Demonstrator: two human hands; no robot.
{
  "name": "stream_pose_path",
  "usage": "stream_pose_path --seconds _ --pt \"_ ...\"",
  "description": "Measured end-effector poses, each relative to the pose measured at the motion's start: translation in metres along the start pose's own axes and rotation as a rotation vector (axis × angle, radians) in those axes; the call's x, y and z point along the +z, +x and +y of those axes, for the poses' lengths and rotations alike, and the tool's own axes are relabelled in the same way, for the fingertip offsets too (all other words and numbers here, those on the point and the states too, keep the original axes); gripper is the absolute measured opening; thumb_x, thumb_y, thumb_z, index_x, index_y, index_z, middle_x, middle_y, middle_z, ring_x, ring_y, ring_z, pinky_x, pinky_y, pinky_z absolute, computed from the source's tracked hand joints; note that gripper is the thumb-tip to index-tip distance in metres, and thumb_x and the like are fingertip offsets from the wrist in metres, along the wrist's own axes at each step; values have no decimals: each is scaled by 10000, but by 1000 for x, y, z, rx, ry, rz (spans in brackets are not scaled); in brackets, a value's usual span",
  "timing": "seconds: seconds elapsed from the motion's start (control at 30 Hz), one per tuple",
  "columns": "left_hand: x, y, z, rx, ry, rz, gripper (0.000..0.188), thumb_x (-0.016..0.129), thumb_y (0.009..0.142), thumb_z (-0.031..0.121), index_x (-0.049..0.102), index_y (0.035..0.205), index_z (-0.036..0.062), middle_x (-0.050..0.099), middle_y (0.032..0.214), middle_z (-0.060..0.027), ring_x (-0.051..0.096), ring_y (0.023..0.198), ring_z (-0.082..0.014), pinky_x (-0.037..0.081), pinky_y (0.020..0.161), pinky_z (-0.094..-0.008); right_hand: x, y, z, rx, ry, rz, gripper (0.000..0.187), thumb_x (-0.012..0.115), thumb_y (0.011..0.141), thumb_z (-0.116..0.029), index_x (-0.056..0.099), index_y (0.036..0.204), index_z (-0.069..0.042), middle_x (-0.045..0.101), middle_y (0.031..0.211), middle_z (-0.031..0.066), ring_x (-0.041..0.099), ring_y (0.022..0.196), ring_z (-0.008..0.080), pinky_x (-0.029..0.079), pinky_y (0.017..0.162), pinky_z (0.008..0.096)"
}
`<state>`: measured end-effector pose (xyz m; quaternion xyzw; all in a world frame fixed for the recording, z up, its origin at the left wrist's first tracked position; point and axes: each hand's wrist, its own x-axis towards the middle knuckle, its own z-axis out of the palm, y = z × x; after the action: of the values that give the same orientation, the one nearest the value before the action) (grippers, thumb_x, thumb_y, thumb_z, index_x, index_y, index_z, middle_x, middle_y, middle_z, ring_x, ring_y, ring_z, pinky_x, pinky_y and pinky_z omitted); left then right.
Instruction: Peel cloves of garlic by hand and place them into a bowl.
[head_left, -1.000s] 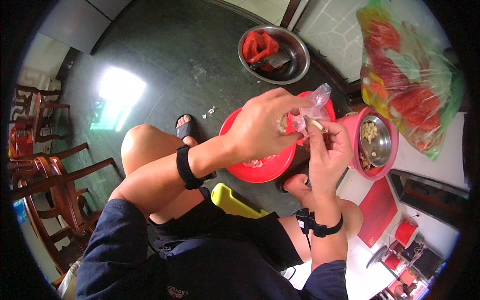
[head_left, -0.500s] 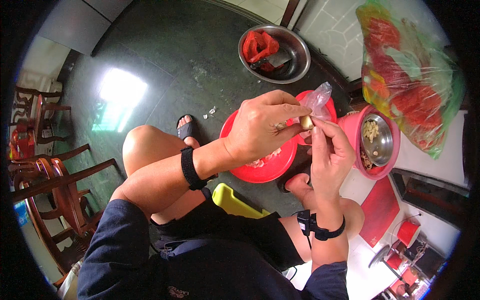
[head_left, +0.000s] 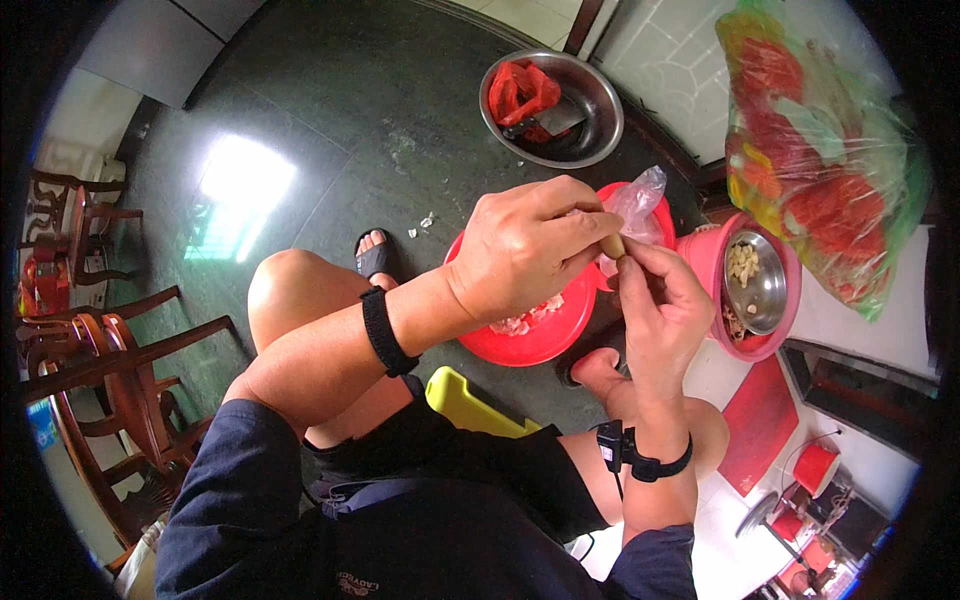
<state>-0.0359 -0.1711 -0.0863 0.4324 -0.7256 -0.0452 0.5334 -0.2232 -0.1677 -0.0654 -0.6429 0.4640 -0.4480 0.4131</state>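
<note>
Over the red basin (head_left: 575,325), my left hand (head_left: 530,235) and my right hand (head_left: 662,310) meet at their fingertips. Between them is a small pale garlic clove (head_left: 612,246), pinched by both thumbs and forefingers and partly covered. Pale papery scraps (head_left: 530,318) lie in the basin, largely under my left hand. On my right, a small steel bowl (head_left: 768,295) holding peeled cloves (head_left: 743,262) rests tilted in a pink bucket (head_left: 704,258). A clear plastic bag (head_left: 640,205) sits in another red container (head_left: 665,222) just beyond my fingers.
Further off stands a steel basin (head_left: 605,145) with a red bag (head_left: 525,92) and a cleaver (head_left: 558,118). A green plastic bag (head_left: 820,180) is at the upper right. A yellow-green plastic stool (head_left: 462,400) shows between my legs. Wooden chairs (head_left: 130,350) stand left.
The clove has turned between my fingertips, and my right fingers have shifted slightly up and left along it. Both hands remain over the basin.
</note>
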Motion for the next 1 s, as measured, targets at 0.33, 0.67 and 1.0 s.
stream_pose_path --seconds 0.33,0.67,1.0 --pt "-6 3 -4 106 44 -26 316 783 713 42 807 1012 140 681 910 -27 681 730 -219 563 589 -342 1 2 7 110 102 15 160 679 933 76 756 1068 35 733 903 39 654 785 69 530 703 228" --pt "-1 -5 -11 87 5 -58 315 777 716 20 813 1003 144 678 869 -26 677 717 -214 564 597 -341 3 5 11 -194 -235 39 117 731 873 67 731 977 13 740 825 105 697 694 123 561 653 289" --pt "14 3 5 -208 -277 -53 386 814 722 13 789 1102 75 723 960 -103 720 828 -248 591 718 -329 -4 10 19 78 147 87 82 677 896 54 670 956 -1 640 835 -6 550 737 37 459 651 214"
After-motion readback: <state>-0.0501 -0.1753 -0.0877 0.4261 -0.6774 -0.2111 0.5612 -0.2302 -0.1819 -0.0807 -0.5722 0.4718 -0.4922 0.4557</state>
